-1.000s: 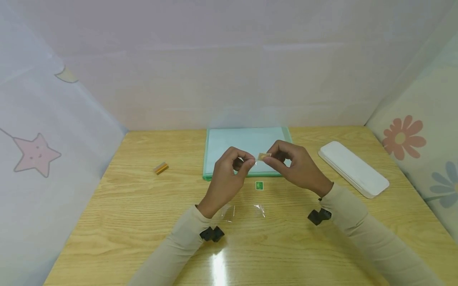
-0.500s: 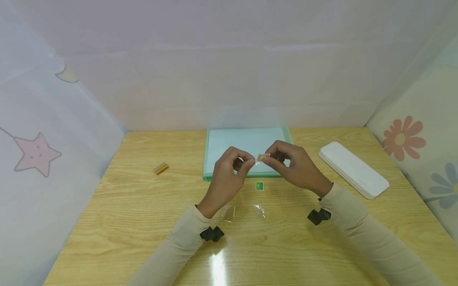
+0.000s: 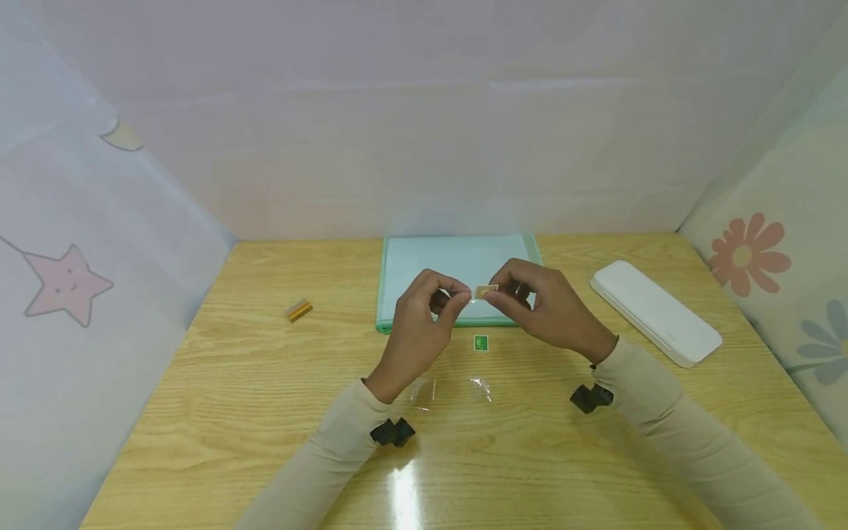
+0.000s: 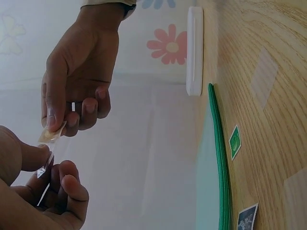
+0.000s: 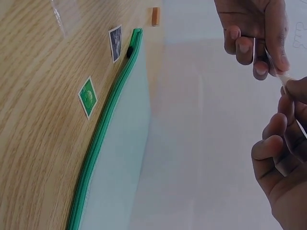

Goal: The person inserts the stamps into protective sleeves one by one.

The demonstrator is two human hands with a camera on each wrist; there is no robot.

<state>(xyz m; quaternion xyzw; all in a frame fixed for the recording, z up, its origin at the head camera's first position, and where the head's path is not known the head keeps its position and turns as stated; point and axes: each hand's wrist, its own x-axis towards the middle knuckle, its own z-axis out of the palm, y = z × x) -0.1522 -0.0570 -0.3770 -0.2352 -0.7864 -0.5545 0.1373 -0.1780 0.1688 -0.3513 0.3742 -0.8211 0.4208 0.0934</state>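
Above the front edge of a pale green zip pouch (image 3: 424,254), both hands meet at a small yellowish stamp (image 3: 486,291). My right hand (image 3: 546,305) pinches the stamp between thumb and index finger. Between the thumb and finger of my left hand (image 3: 420,324) is a small piece of clear plastic (image 4: 43,170), perhaps a sleeve. The plastic adjoins the stamp; whether the stamp sits inside it, I cannot tell. A green stamp (image 3: 481,343) lies on the table below the hands. In the wrist views a dark grey stamp (image 5: 115,43) lies by the pouch's zip.
Two clear plastic pieces, one on the left (image 3: 422,395) and one on the right (image 3: 481,390), lie on the wooden table (image 3: 232,412) nearer the person. A white case (image 3: 656,313) stands at the right. A small orange-brown block (image 3: 299,311) is at the left.
The yellowish stamp in my right hand has shifted slightly left, towards the plastic in my left hand. The left hand stays nearly still.
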